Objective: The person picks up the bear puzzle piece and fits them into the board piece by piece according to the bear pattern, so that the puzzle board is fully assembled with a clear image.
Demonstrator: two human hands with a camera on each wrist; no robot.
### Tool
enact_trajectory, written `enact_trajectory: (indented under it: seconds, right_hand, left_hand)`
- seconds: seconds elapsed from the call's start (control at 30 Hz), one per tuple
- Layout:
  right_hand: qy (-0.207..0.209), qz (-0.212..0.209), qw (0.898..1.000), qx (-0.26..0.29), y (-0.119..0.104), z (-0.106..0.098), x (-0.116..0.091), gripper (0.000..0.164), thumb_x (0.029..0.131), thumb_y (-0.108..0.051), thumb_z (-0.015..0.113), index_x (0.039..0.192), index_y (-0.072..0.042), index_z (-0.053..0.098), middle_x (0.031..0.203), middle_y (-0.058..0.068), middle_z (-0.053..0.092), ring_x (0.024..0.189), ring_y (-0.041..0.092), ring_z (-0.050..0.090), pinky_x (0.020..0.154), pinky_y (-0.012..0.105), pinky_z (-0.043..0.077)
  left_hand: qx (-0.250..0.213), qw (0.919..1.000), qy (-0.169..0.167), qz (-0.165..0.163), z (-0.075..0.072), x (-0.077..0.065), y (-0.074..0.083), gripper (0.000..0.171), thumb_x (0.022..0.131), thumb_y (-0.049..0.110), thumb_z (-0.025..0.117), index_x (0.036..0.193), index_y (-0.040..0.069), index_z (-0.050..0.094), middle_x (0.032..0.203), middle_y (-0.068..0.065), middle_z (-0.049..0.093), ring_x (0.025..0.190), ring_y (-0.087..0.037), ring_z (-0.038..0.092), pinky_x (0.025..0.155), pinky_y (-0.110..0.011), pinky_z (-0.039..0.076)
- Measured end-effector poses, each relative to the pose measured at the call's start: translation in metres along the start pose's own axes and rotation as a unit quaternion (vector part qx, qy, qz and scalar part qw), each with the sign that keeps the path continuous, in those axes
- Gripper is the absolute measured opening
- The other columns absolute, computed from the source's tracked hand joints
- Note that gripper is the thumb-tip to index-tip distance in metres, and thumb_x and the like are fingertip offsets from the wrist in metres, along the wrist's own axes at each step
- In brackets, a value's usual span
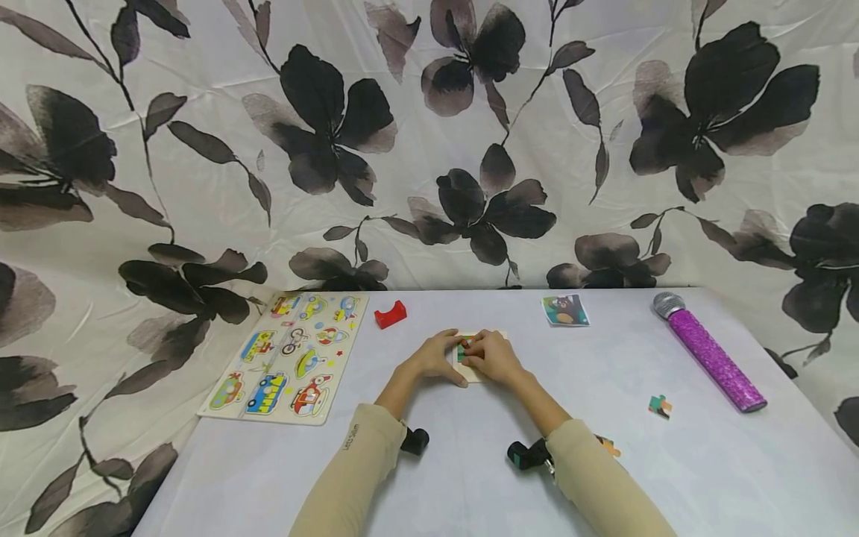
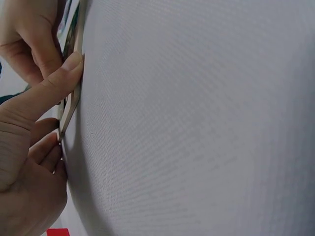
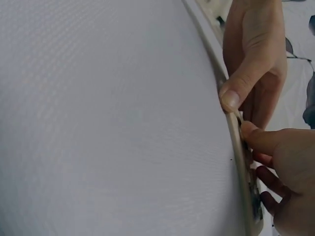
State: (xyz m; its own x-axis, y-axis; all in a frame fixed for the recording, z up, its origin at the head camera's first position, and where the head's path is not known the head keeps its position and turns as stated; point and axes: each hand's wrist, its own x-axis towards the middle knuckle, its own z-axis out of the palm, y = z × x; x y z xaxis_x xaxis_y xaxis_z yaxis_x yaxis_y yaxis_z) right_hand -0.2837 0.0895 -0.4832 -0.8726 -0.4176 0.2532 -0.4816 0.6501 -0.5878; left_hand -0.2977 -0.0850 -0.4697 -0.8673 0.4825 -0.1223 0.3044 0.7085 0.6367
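Observation:
A small wooden jigsaw tray (image 1: pixel 473 375) with green and coloured pieces in it lies on the white table between both hands. My left hand (image 1: pixel 432 358) grips it at the left, thumb on the near edge and fingers round the far side. My right hand (image 1: pixel 495 356) is over the tray, its thumb and fingertips pinching a small jigsaw piece that they mostly cover. In the right wrist view, the left thumb presses the tray's rim (image 3: pixel 238 147) close to the right fingertips. The tray shows edge-on in both wrist views.
A vehicle puzzle board (image 1: pixel 338 362) lies at the left, beside a red plastic holder (image 1: pixel 391 315). Behind the hands is a bear picture card (image 1: pixel 566 310). To the right are a purple glitter microphone (image 1: pixel 714 358) and a loose jigsaw piece (image 1: pixel 661 406); another piece (image 1: pixel 609 446) peeks out behind the right sleeve.

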Motion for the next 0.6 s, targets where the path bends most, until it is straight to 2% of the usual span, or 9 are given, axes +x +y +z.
enact_trajectory:
  seconds: [0.17,0.33,0.6]
  right_hand:
    - [-0.022,-0.047,0.998,-0.041,0.0030,-0.0018,-0.0006,0.013,0.081,-0.009,0.072,0.090,0.000,0.075,0.102,0.014,0.065,0.095,0.033,0.057,0.080,0.051,0.048]
    - [-0.026,-0.062,0.993,-0.092,0.0021,-0.0011,-0.0022,0.013,0.082,-0.012,0.072,0.092,-0.004,0.075,0.102,0.012,0.065,0.092,0.030,0.057,0.073,0.049,0.050]
    - [-0.003,-0.066,0.994,-0.092,0.0011,0.0017,-0.0042,0.010,0.083,-0.011,0.070,0.090,-0.005,0.075,0.104,0.012,0.065,0.093,0.030,0.057,0.072,0.050,0.047]
  left_hand:
    - [-0.001,1.0000,0.002,0.005,0.0009,-0.0002,-0.0019,0.093,0.062,0.024,0.089,0.139,-0.001,0.043,0.148,-0.018,0.033,0.137,-0.036,0.029,0.110,-0.048,0.029]
    - [0.001,0.9999,0.004,0.010,0.0023,0.0002,-0.0026,0.093,0.061,0.024,0.089,0.138,-0.001,0.044,0.148,-0.018,0.033,0.136,-0.037,0.030,0.109,-0.048,0.030]
    - [-0.001,1.0000,0.005,0.007,0.0024,0.0014,-0.0040,0.093,0.061,0.024,0.089,0.139,0.000,0.043,0.148,-0.017,0.033,0.136,-0.037,0.030,0.109,-0.048,0.030]
